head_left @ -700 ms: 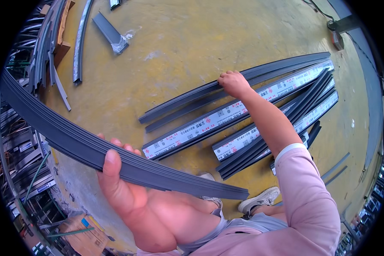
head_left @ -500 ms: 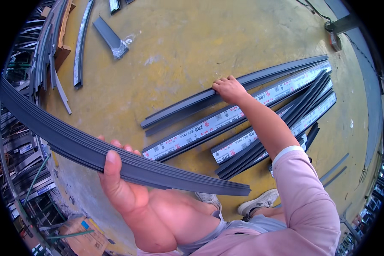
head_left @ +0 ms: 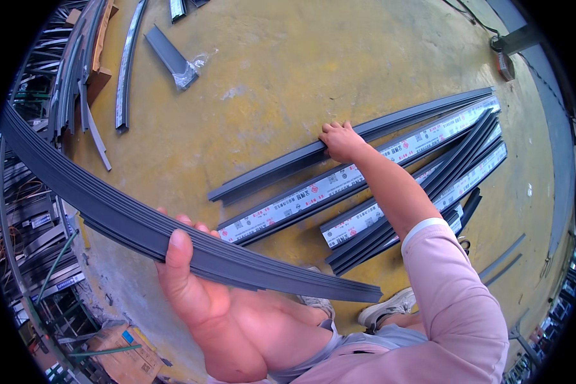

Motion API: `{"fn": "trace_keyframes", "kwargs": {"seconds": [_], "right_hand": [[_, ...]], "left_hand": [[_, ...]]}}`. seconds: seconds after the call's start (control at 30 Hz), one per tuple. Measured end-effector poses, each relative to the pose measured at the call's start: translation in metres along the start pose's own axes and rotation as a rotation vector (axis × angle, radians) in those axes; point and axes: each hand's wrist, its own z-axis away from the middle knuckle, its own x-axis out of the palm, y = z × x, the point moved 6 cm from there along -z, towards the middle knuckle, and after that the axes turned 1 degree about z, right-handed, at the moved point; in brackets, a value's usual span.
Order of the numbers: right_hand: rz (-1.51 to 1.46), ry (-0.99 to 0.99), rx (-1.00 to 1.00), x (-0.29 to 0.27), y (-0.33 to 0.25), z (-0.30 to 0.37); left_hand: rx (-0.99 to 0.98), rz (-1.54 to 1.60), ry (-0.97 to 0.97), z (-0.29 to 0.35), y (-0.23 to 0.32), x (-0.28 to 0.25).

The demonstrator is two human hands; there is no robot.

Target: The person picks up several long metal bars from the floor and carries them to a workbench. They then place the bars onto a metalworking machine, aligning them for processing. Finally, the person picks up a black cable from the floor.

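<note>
Head view, the only one: long grey profile (head_left: 112, 206) slanting from the left rim to the lower middle of the frame, clasped in the left hand (head_left: 195, 285), thumb across the near face, fingers behind. Right hand (head_left: 344, 142) just above the centre, fingers curled over an upper strip (head_left: 269, 169) on the yellow floor (head_left: 269, 64); firmness of that hold impossible to tell. Since a moment ago, right hand a little farther left, gap at the left ends between upper strip and lower strip (head_left: 256, 186) narrowed; left-hand clasp unchanged. Judging from that, upper strip apparently being shifted rather than merely touched. Just below, white-filmed profiles (head_left: 288, 204), with a dark bundle (head_left: 464, 147) crossing at right.
</note>
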Motion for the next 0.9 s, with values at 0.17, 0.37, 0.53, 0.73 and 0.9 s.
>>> {"fn": "trace_keyframes", "kwargs": {"seconds": [0.17,0.37,0.53,0.73,0.9], "right_hand": [[-0.226,-0.159,-0.003,-0.019,0.001,0.004],[-0.202,0.194,-0.103,-0.057,0.007,0.009],[-0.008,0.276,-0.127,-0.081,-0.005,0.012],[0.001,0.475,-0.124,-0.102,0.009,0.043],[0.024,0.501,-0.184,-0.142,0.004,0.063]], "left_hand": [[-0.003,-0.01,-0.004,0.0,-0.001,0.002],[0.0,0.011,-0.025,-0.002,-0.004,0.005],[0.004,0.009,-0.019,0.001,-0.006,0.012],[0.004,-0.019,-0.042,0.002,-0.014,0.03],[0.001,-0.02,-0.084,0.029,-0.019,0.051]]}}
